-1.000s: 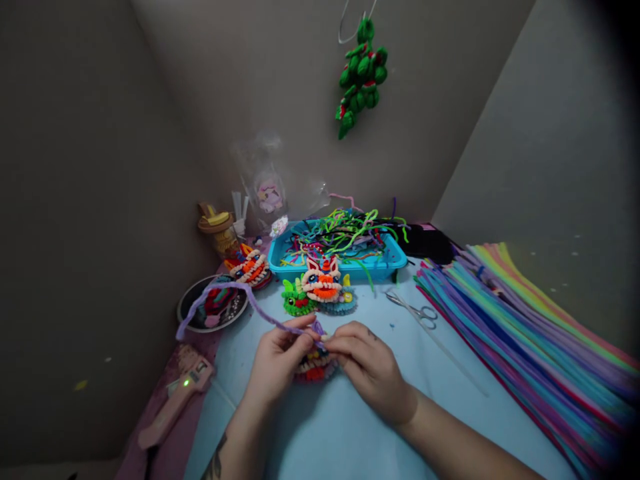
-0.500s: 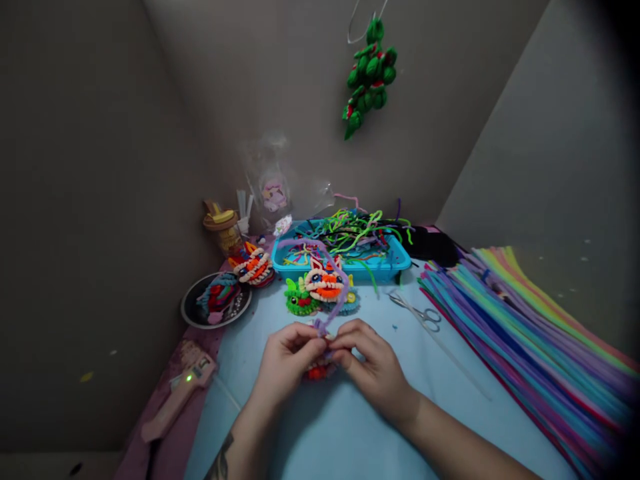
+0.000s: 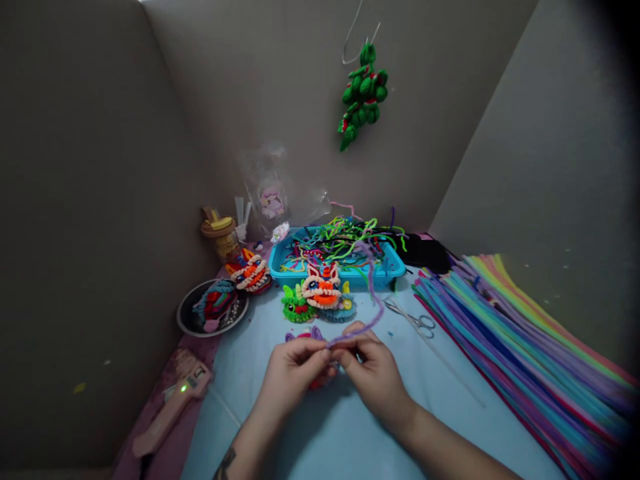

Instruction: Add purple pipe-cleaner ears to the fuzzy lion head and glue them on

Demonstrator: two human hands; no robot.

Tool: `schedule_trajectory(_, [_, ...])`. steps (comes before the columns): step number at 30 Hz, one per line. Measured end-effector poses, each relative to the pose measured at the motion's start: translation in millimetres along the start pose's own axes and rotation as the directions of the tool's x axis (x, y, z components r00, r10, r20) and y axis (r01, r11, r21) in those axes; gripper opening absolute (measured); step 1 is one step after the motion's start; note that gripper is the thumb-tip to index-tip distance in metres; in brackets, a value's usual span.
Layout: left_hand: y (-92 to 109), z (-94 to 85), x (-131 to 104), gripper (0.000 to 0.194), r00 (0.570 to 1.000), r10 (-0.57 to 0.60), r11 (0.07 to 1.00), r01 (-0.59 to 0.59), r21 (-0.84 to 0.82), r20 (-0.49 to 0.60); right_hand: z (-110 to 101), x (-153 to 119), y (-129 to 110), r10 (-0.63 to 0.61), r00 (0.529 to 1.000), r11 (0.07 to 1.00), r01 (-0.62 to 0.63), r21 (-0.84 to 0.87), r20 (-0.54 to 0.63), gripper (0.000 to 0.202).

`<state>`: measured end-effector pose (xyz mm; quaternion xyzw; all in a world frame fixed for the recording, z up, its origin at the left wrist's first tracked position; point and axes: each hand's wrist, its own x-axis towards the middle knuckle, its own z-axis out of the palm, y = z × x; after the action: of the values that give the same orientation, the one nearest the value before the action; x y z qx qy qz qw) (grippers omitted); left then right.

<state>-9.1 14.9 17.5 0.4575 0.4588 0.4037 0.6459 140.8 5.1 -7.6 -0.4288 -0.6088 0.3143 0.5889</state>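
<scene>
Between my two hands is a purple pipe cleaner (image 3: 375, 293), its long free end curving up over the table toward the tray. My left hand (image 3: 296, 373) pinches it between thumb and forefinger. Fingertip to fingertip with it, my right hand (image 3: 373, 370) is closed on the same pipe cleaner. Partly hidden behind my fingers is a purple, red and orange pipe-cleaner piece (image 3: 304, 335); whether it is held or lies on the table I cannot tell. Just beyond sit finished-looking pipe-cleaner animal heads, an orange and cream one (image 3: 321, 291) and a green one (image 3: 296, 307).
A blue tray (image 3: 340, 275) of tangled pipe cleaners stands at the back. Scissors (image 3: 423, 325) and long pipe-cleaner bundles (image 3: 510, 353) lie to the right. On the left are a metal bowl (image 3: 186, 323), another animal head (image 3: 250, 272) and a lit glue gun (image 3: 173, 410).
The purple pipe cleaner's free end has swung to the right and lower. My fingertips have shifted slightly on it, and more of the purple piece shows behind my left hand.
</scene>
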Motion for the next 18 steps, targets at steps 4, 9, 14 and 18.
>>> schedule_trajectory(4, [3.8,3.4,-2.5,0.035,0.999,0.015,0.995,-0.018,0.096,0.038,0.1,0.9,1.3,0.029,1.0,0.999,-0.03,0.024,0.002,0.009])
schedule_trajectory(9, [6.2,0.2,-3.1,0.024,0.992,0.051,0.981,-0.071,0.179,0.116,-1.4,2.8,-1.3,0.046,0.996,0.999,-0.048,0.026,0.07,0.011])
schedule_trajectory(14, [4.3,-1.8,-3.0,0.022,0.985,0.056,0.962,-0.097,0.254,0.165,-0.6,4.6,-4.1,0.041,0.993,0.998,-0.046,0.046,0.109,0.013])
schedule_trajectory(18, [-3.9,2.5,-5.1,0.016,0.943,0.317,0.85,-0.33,0.411,0.1,0.7,6.6,-3.3,0.064,0.998,0.995,-0.064,0.074,0.006,0.01])
